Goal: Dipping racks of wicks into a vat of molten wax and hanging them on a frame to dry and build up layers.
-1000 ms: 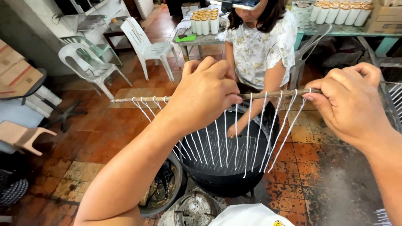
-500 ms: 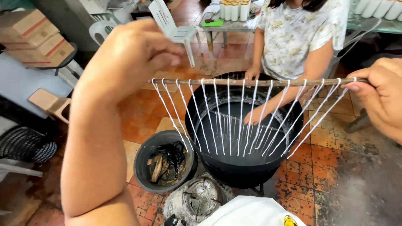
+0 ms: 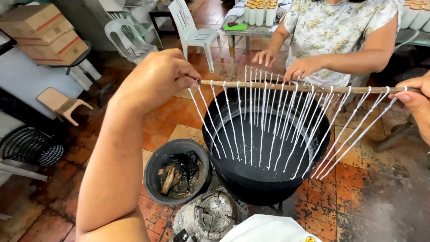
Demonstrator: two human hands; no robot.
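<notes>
You stand on a floor of worn orange and brown tiles (image 3: 156,121), stained dark and sooty toward your right. Stacked cardboard boxes (image 3: 42,29) sit on a dark surface at the far left, with white plastic chairs (image 3: 192,31) just beyond them and a small peach-coloured plastic stool (image 3: 62,104) lying tipped below the boxes. A table at the back carries a cluster of white cylinders with tan tops (image 3: 260,12) and a flat green item.

Right before you sits a large round black pot (image 3: 264,179) holding a dark liquid, raised on a low stand. Just beside it on your left is a smaller black bucket (image 3: 154,172) with charred scraps and bits of wood inside, and nearer your feet a round grey burner (image 3: 212,215) dusted with ash.

Across the pot, another person in a pale flowered shirt (image 3: 336,27) holds a second row of white strings over the far rim with both hands.

You hold a thin brown wooden stick (image 3: 295,88) level above the pot. Your left hand (image 3: 154,80) is closed around its left end, fingers curled and thumb pinching the wood. Your right hand (image 3: 419,105) is only partly in view at the frame's edge; its thumb presses on the stick's right end, and I cannot tell how the other fingers lie. White wax-coated strings (image 3: 251,130) hang from the stick in a row, slanting down over the liquid.
</notes>
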